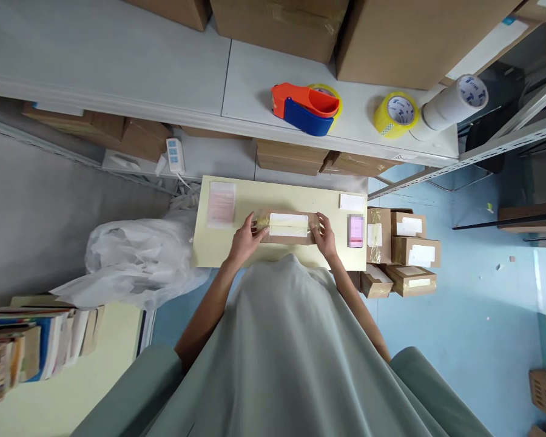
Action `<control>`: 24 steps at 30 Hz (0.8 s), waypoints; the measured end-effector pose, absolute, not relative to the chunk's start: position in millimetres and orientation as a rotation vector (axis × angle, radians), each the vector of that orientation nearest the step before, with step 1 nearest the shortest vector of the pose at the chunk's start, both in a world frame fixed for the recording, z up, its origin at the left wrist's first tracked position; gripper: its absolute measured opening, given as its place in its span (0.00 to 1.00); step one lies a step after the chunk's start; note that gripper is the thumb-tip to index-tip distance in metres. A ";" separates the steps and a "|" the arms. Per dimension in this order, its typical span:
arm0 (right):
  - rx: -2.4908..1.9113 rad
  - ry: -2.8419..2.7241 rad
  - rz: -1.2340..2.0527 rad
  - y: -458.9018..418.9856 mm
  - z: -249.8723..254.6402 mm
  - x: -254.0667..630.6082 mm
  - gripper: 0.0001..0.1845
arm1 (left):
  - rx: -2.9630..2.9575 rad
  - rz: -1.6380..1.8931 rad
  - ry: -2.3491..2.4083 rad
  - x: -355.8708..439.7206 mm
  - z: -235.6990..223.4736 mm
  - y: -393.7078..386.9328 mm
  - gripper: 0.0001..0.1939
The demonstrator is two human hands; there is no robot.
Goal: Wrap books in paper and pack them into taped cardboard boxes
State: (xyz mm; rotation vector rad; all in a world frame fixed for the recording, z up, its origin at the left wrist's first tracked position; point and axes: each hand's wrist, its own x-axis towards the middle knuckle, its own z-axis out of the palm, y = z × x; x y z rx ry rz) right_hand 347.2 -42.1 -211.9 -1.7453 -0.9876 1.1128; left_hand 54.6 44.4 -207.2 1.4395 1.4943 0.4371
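Note:
A small brown cardboard box [284, 239] lies on the pale yellow table [277, 197] in front of me. Shiny clear tape and a white label [289, 224] cover its top. My left hand [246, 240] grips the left end, thumb on the top face and fingers round the far corner. At the opposite end, my right hand [325, 237] holds the box the same way. A phone [356, 230] with a pink screen lies right of my right hand, below a small white label stack [352, 201]. Left of the box rests a pinkish printed sheet [221, 204].
An orange and blue tape dispenser [304, 108] and a yellow tape roll [395, 115] sit on the grey shelf [164, 67] above. Taped parcels [414, 252] are stacked right of the table. White plastic bags [131, 258] bulge at its left, near a row of books [40, 340].

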 end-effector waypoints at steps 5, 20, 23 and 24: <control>-1.763 -1.017 1.084 -42.7 -210.6 346.0 0.42 | 1.301 0.576 1.456 48.6 -210.2 50.5 0.32; -1.862 -1.069 0.976 -42.5 -215.3 343.8 0.43 | 1.244 0.795 1.540 58.3 -205.6 47.5 0.31; -1.886 -1.088 0.956 -43.5 -216.7 341.7 0.41 | 1.327 0.732 1.587 60.4 -206.2 46.3 0.26; -1.895 -1.101 0.950 -44.9 -217.2 341.0 0.41 | 1.383 0.694 1.604 59.0 -206.0 45.9 0.23</control>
